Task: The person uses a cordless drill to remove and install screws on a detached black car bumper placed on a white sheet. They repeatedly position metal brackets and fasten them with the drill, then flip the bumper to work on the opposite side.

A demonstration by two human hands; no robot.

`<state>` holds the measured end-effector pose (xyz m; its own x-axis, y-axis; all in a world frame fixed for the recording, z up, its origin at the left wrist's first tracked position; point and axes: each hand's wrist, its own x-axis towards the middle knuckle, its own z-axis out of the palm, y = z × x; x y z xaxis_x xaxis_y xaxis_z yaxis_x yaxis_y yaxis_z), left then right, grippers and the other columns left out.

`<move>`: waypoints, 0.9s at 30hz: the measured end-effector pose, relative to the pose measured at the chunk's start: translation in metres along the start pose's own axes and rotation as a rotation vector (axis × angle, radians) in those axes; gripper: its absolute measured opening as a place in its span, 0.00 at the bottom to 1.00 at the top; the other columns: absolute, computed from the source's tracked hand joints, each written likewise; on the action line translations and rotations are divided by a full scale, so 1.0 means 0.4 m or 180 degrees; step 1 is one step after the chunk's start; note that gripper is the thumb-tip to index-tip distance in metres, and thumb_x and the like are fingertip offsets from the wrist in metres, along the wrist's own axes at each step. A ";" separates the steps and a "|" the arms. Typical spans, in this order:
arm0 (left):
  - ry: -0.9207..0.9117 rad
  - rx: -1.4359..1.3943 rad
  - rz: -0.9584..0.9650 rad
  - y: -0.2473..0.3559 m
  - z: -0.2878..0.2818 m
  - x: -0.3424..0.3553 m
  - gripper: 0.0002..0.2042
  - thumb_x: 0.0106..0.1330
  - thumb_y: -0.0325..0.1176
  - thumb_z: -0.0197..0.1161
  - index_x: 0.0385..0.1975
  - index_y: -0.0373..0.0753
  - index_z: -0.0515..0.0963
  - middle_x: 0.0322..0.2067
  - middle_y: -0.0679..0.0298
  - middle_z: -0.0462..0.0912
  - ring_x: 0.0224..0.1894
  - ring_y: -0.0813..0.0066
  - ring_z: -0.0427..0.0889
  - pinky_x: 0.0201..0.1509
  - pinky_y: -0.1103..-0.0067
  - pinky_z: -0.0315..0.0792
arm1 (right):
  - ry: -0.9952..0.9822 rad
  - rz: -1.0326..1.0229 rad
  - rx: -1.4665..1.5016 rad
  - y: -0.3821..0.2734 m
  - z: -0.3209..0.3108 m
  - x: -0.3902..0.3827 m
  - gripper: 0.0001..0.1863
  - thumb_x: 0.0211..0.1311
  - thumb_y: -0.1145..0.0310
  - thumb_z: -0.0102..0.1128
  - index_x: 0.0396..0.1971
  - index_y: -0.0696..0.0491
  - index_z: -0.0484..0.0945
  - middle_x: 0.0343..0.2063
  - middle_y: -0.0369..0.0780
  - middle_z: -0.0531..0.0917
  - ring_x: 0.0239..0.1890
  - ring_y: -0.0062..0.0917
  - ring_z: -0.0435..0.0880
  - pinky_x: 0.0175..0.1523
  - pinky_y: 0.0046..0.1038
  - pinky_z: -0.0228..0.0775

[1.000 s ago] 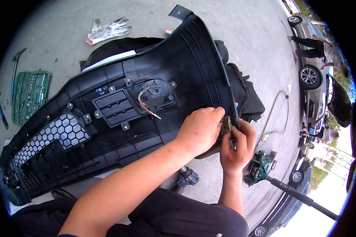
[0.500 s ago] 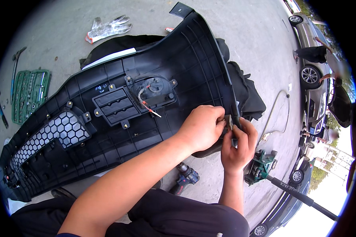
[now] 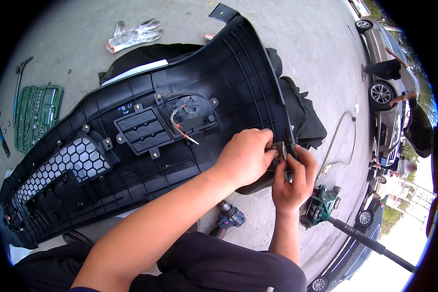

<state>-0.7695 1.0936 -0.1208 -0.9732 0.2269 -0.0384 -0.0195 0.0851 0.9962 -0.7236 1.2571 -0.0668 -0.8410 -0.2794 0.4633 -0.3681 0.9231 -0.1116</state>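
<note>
Inner face of a long black panel (image 3: 219, 63), lying from the lower left to the hands at its right end. At far left, a green tool case (image 3: 38, 119) lies on the concrete floor (image 3: 321, 73), apart from the panel. Near the middle, a wire with red connectors (image 3: 178, 126) hangs loose over the inner face; it could plausibly snag if the panel were dragged. Farther right, the small metal plate (image 3: 278, 147) at the panel's edge appears the likeliest source of trouble: a weak or uneven pinch could let it twist or drop, and a sudden shift of the edge, perhaps from the dark cloth (image 3: 301, 114) sliding, could nip the fingertips.

Left hand (image 3: 246, 158): thumb and forefinger are closed on the plate, with almost no gap. Right hand (image 3: 294, 182): the fingers curl round the outer side of the edge, the thumb inside close to the plate, gripping the rim; whether the thumb presses the plate itself cannot be told.
</note>
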 end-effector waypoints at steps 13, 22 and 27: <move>0.0170 -0.0186 0.0028 -0.010 0.022 0.002 0.10 0.73 0.29 0.69 0.30 0.30 0.82 0.24 0.52 0.84 0.26 0.58 0.83 0.34 0.63 0.74 | 0.0038 0.0038 0.0016 -0.009 0.009 -0.006 0.13 0.59 0.83 0.73 0.44 0.58 0.86 0.56 0.48 0.86 0.54 0.44 0.89 0.56 0.39 0.85; 0.0156 -0.1090 -0.0921 -0.016 0.029 -0.052 0.04 0.72 0.25 0.62 0.40 0.31 0.79 0.34 0.57 0.84 0.38 0.64 0.84 0.45 0.67 0.77 | 0.0015 0.0073 0.0001 -0.009 0.004 0.001 0.12 0.60 0.83 0.73 0.44 0.59 0.87 0.56 0.48 0.86 0.53 0.43 0.90 0.55 0.38 0.86; -0.0400 -0.2350 -0.1721 -0.019 0.039 -0.127 0.14 0.70 0.13 0.48 0.50 0.33 0.75 0.49 0.58 0.82 0.48 0.70 0.83 0.60 0.74 0.78 | 0.0039 0.0027 0.0003 -0.001 0.005 -0.005 0.12 0.60 0.84 0.73 0.44 0.60 0.86 0.56 0.48 0.86 0.53 0.43 0.90 0.56 0.37 0.86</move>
<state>-0.7163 1.0964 -0.1276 -0.7579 0.4437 -0.4782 -0.6473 -0.4204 0.6358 -0.7225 1.2566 -0.0694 -0.8392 -0.2683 0.4731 -0.3614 0.9251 -0.1164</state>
